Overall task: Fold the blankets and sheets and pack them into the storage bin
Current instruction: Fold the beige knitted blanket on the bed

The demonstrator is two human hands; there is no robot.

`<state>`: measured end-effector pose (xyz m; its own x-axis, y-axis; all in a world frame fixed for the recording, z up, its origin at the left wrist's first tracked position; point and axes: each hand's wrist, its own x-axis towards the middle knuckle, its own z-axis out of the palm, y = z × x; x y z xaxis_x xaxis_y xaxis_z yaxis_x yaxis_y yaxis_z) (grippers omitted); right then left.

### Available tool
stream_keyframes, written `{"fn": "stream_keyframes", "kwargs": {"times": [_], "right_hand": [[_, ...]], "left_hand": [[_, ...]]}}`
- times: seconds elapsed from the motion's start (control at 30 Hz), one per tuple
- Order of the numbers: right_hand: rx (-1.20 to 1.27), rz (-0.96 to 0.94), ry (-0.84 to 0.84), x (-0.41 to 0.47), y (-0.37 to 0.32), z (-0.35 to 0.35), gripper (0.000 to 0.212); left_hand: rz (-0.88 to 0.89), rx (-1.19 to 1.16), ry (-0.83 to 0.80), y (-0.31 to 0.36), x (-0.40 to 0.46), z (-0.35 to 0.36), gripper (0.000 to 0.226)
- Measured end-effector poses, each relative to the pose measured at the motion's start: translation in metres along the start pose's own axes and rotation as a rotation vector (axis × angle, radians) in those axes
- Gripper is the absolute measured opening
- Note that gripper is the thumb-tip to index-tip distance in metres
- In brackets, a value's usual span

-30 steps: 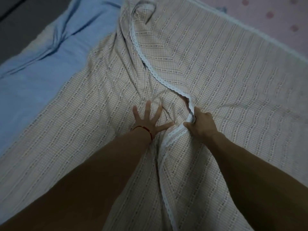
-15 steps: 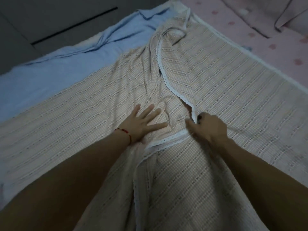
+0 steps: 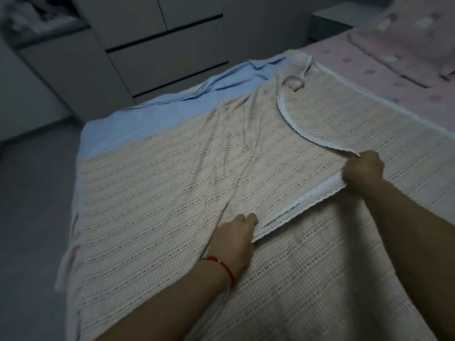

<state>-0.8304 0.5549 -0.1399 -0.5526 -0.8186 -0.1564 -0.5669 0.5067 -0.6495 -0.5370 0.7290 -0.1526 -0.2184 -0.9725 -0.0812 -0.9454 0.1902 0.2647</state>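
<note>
Sheet: blue sheet [image 3: 157, 119] lies flat at the far left of the bed, partly under the blanket.
Blanket: beige checked blanket [image 3: 152, 193] is spread over the bed, its lace-trimmed edge [image 3: 307, 200] doubled toward the middle.
Left hand [image 3: 232, 239]: fingers curled round the trim's near end.
Right hand [image 3: 364, 168]: fist closed on the trim farther along.
Advice: keep the edge taut between both grips and lay it straight.
Bin: none visible.

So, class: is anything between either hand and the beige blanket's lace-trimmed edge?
No. The right hand and left hand both already grip the beige blanket directly along its lace edge; nothing lies between.
</note>
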Motion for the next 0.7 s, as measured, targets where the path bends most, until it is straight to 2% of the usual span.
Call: {"fn": "stream_keyframes", "kwargs": {"times": [0.1, 0.27, 0.37, 0.4, 0.47, 0.53, 0.7], "right_hand": [[-0.046, 0.041, -0.003, -0.006, 0.042, -0.031, 0.037], [-0.073, 0.137, 0.084, -0.027, 0.112, -0.07, 0.044], [-0.039, 0.181, 0.069, -0.045, 0.129, -0.078, 0.038], [0.006, 0.208, 0.047, -0.053, 0.13, -0.076, 0.044], [0.117, 0.247, -0.001, -0.076, 0.128, -0.068, 0.07], [0.276, 0.289, 0.01, -0.1, 0.121, -0.058, 0.088], [0.575, 0.289, -0.029, -0.168, 0.112, -0.024, 0.077]], "left_hand": [[0.162, 0.043, 0.008, 0.035, -0.026, 0.009, 0.026], [0.299, 0.142, -0.031, 0.092, -0.053, 0.051, 0.043], [0.28, 0.081, 0.038, 0.102, -0.061, 0.08, 0.05], [0.256, 0.039, 0.067, 0.1, -0.066, 0.084, 0.052], [0.218, 0.019, 0.137, 0.094, -0.078, 0.09, 0.06], [0.152, 0.012, 0.205, 0.086, -0.095, 0.089, 0.064], [-0.046, 0.08, 0.272, 0.055, -0.161, 0.081, 0.061]]}}
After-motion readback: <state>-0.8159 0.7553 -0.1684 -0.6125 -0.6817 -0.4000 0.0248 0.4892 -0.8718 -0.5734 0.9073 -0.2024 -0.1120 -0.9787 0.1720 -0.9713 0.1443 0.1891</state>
